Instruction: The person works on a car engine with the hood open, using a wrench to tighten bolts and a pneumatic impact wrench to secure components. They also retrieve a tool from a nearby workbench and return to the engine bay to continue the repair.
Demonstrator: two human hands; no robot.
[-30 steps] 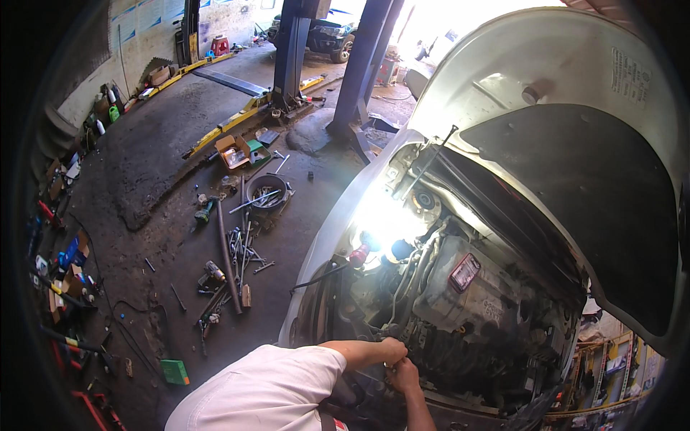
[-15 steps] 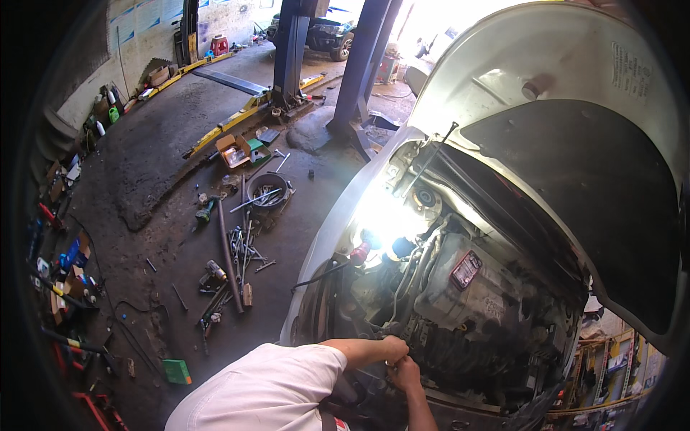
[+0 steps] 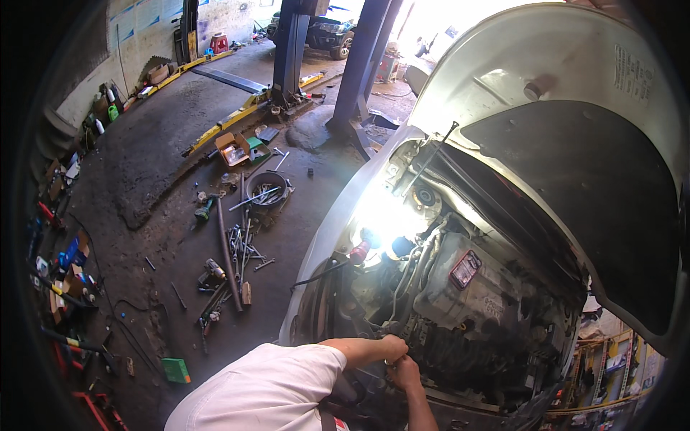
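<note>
Both of my hands are close together over the front of a car's engine bay (image 3: 503,363). My left hand (image 3: 393,348) reaches in from the left with its fingers curled closed. Just below it, my right hand (image 3: 405,372) is closed too, its fingers close to the left ones. Whatever they grip is too small and dark to make out. Beyond them is the grey engine cover (image 3: 445,298), with a flat red-edged rectangular thing (image 3: 466,269) lying on it. A work lamp with a red body (image 3: 359,253) glares brightly at the bay's left side.
The raised hood (image 3: 496,79) stands open on the right. On the floor to the left lie a tub of tools (image 3: 251,188), loose wrenches (image 3: 248,251), a long bar (image 3: 228,251), a cordless tool (image 3: 205,208) and a green box (image 3: 176,371). Lift posts (image 3: 287,57) rise behind.
</note>
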